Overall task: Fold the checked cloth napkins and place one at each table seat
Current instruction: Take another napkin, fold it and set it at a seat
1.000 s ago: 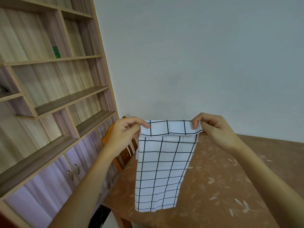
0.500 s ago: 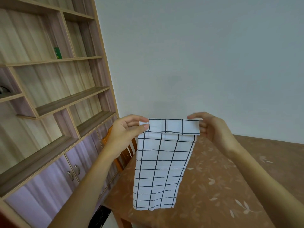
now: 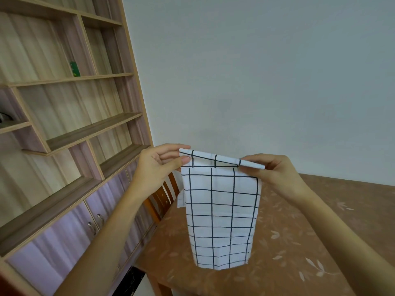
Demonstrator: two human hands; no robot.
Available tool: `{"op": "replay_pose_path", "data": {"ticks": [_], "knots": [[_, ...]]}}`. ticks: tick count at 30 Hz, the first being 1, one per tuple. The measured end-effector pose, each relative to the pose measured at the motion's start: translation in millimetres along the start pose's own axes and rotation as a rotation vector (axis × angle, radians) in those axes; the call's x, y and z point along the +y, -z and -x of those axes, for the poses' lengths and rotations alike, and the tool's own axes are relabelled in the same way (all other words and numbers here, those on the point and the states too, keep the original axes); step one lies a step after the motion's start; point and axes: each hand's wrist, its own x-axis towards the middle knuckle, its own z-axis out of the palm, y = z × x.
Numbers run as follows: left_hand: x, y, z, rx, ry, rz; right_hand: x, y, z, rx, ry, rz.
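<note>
Head view: checked napkin (image 3: 222, 210), one, hanging above the desk (image 3: 310, 242) with top strip turned over; left hand (image 3: 158, 167) and right hand (image 3: 275, 174) apart, each pinching an upper corner; best done with edge level, taut, grid lines matched before creasing.

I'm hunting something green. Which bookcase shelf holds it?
The second shelf down in view: a small green item stands on it, just left of the upright divider; the other shelves show nothing green.

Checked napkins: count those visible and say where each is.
1. The checked napkin hangs in front of the table, its folded top edge pinched by the left hand and the right hand. Others may lie outside the view.
</note>
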Motion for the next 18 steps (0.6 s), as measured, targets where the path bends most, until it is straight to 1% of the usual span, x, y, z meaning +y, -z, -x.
{"op": "replay_pose_path", "data": {"ticks": [2, 6, 8, 9, 12, 16, 18], "knots": [[-0.2, 1.3, 1.6, -0.047, 0.053, 0.020, 0.9, -0.9, -1.4, 0.031, 0.049, -0.027], [-6.6, -2.7, 10.6, -0.243, 0.296, -0.015, 2.9, -3.4, -3.3, 0.081, 0.093, -0.057], [-9.8, -8.4, 12.7, -0.253, 0.412, 0.062, 2.2, -3.3, -2.5, 0.081, 0.132, -0.044], [-9.1, -11.3, 12.6, -0.252, 0.442, 0.114, 2.1, -3.0, -1.8, 0.077, 0.157, -0.029], [-2.1, -19.8, 13.2, -0.253, 0.459, 0.185, 4.9, -2.2, -2.0, 0.080, 0.249, 0.035], [-0.1, -25.2, 15.3, -0.286, 0.380, 0.176, 8.5, -1.5, -3.0, 0.136, 0.348, 0.060], [-1.2, -24.3, 15.6, -0.286, 0.372, 0.216, 8.4, -0.5, -2.2, 0.154, 0.374, 0.073]]}}
